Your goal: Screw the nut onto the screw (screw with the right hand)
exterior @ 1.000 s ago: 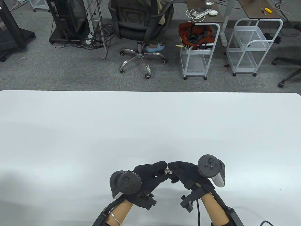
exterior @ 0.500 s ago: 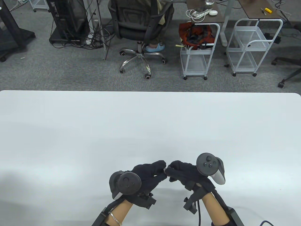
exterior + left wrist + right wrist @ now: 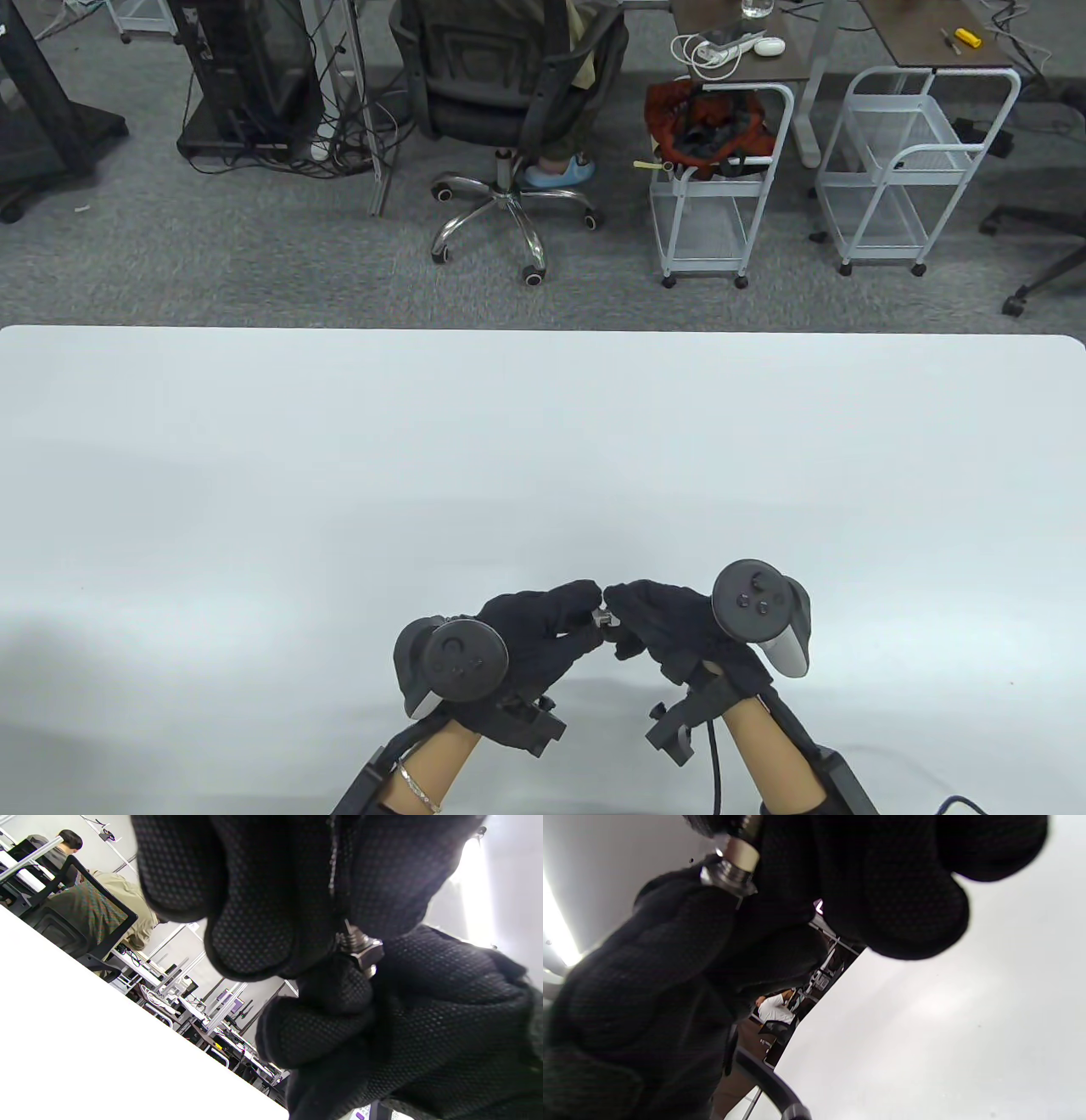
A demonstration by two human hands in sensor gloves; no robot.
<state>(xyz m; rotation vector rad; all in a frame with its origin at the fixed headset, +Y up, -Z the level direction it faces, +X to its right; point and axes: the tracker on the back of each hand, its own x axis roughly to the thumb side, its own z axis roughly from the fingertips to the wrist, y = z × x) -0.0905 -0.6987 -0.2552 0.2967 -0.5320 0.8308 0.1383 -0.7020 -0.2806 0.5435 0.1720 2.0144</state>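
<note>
Low over the near middle of the white table (image 3: 543, 441), my two gloved hands meet fingertip to fingertip. My left hand (image 3: 589, 601) pinches the small metal screw (image 3: 348, 937), whose threads show just below its fingers (image 3: 254, 938). My right hand (image 3: 619, 604) pinches the hex nut (image 3: 368, 951), which sits on the screw's threads. The nut and screw show as a small metal glint (image 3: 604, 617) between the hands in the table view. In the right wrist view the nut (image 3: 742, 855) sits under my right fingers (image 3: 891, 899), with the threaded part (image 3: 726, 878) toward the left glove.
The table's far edge (image 3: 543, 329) borders grey carpet. Beyond it stand an office chair (image 3: 509, 110) and two white wire carts (image 3: 721, 178).
My right hand rolled slightly toward the left hand and back again. The metal part was hidden half a second ago and shows again now. The left hand stayed put.
</note>
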